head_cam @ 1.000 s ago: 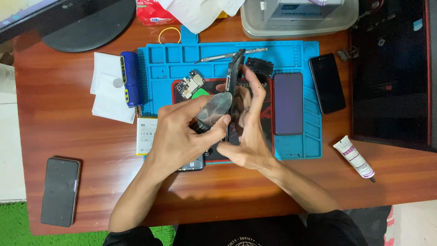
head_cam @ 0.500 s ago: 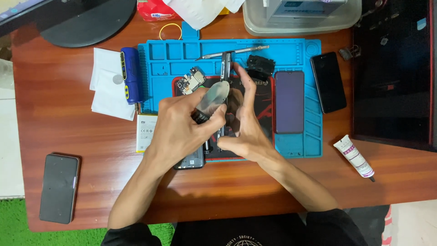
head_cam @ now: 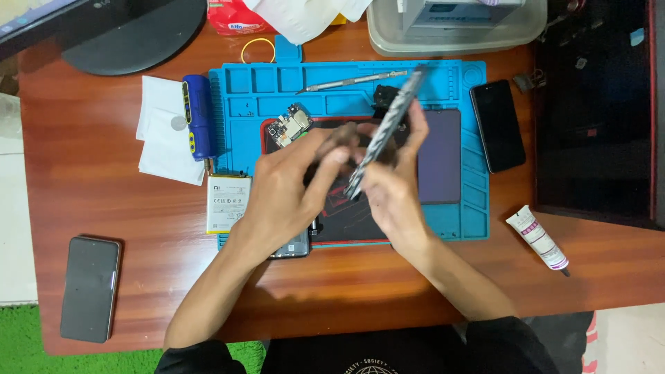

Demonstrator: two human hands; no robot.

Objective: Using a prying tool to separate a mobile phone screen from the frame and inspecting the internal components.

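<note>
So we've got both hands up over the middle of the mat here. Our right hand point(head_cam: 395, 197) is clamped on a phone frame point(head_cam: 384, 131), thin and grey, seen pretty much edge-on. Its long axis runs on a diagonal, low end down near our palms and the top end tipped up and away to the right, toward the far edge of the mat. Our left hand point(head_cam: 287, 194) sits just beside it on the left, fingers point(head_cam: 339, 142) stretched toward the lower half of the frame and touching or nearly touching it; it's too blurred to say whether they're actually pinching anything. So the right hand carries it, and the left is the nearer one to the low end.

Under the hands there's a dark red-edged pad point(head_cam: 346, 221) lying on the blue repair mat point(head_cam: 471, 208). A small circuit board point(head_cam: 291, 126) sits just left of the hands, a white battery point(head_cam: 227, 203) at the mat's left edge, and tweezers point(head_cam: 350, 82) along the far row. A dark phone point(head_cam: 497, 125) rests on the right side, a glue tube point(head_cam: 539, 239) on the desk point(head_cam: 104, 159) beyond, and another phone point(head_cam: 90, 287) well apart at near left.
</note>
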